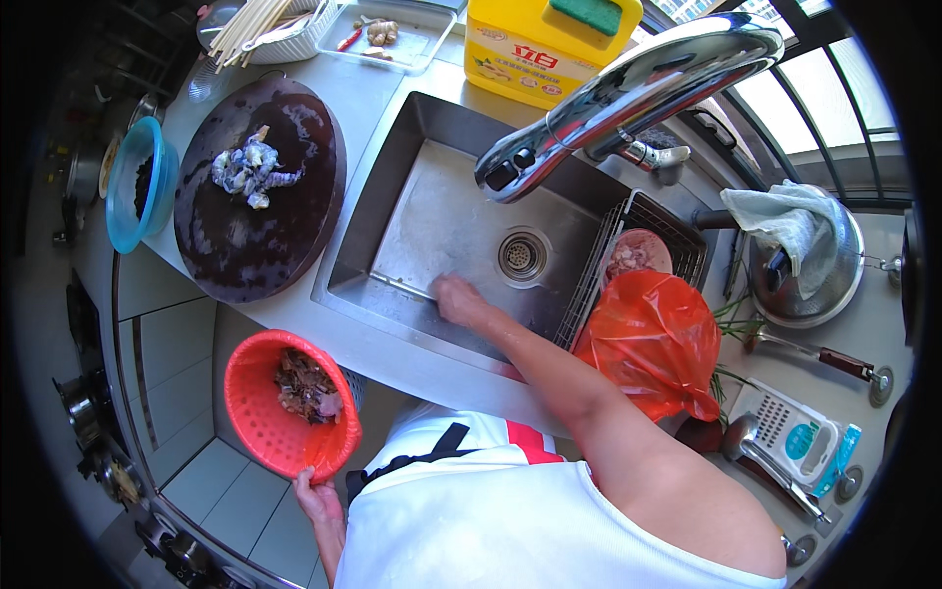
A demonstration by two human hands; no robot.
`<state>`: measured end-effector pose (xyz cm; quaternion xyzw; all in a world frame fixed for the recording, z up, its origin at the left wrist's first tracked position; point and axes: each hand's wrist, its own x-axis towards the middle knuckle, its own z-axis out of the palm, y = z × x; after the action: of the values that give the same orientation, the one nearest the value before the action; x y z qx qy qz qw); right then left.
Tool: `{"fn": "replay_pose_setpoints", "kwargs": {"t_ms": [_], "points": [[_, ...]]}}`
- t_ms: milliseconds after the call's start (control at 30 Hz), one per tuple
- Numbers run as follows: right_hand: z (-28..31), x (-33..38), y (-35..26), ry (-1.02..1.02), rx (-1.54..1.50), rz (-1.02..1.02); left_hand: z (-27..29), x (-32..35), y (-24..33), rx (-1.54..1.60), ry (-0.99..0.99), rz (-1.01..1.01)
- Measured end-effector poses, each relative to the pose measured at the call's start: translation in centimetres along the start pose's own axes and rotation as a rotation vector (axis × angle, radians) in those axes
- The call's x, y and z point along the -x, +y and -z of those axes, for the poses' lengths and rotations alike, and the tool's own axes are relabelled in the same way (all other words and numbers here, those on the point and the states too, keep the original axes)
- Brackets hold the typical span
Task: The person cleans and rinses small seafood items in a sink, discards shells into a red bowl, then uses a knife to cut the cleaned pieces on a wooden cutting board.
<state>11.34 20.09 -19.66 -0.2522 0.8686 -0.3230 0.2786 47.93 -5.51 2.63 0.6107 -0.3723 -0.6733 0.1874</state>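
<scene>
Below the counter's front edge, a red perforated basket (257, 398) tilts toward me, dark scraps (306, 385) inside it. My left hand (319, 501) grips its near rim, with the fingers partly hidden. My right arm reaches into the steel sink (432, 187), where my right hand (457, 298) is closed low by the near wall. Whatever it holds, if anything, I cannot make out. On the round dark cutting board (260, 221), left of the sink, lies a small heap of pale, bluish-grey cut seafood or meat (253, 172).
A chrome faucet (608, 98) arches over the sink. Behind stands a yellow detergent jug (535, 49). A wire rack (589, 280) holds a pink bowl (655, 245) beside a red plastic bag (650, 339). A lidded pan (810, 260), a grater (785, 422) and a blue basin (142, 187) stand around.
</scene>
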Motion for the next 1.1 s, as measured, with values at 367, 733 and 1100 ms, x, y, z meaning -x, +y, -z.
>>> {"fn": "replay_pose_setpoints", "kwargs": {"t_ms": [367, 733, 1100], "points": [[2.0, -0.4, 0.3, 0.012, -0.15, -0.633, -1.2, 1.1, 0.2, 0.003, 0.007, -0.025], [-0.7, -7.7, -4.2, 0.02, -0.669, -0.361, -1.0, 1.3, 0.3, -0.009, 0.044, -0.012], [-2.3, -8.6, -4.3, -0.16, -0.493, -0.141, -1.5, 1.7, 0.5, 0.012, 0.033, -0.011]]}}
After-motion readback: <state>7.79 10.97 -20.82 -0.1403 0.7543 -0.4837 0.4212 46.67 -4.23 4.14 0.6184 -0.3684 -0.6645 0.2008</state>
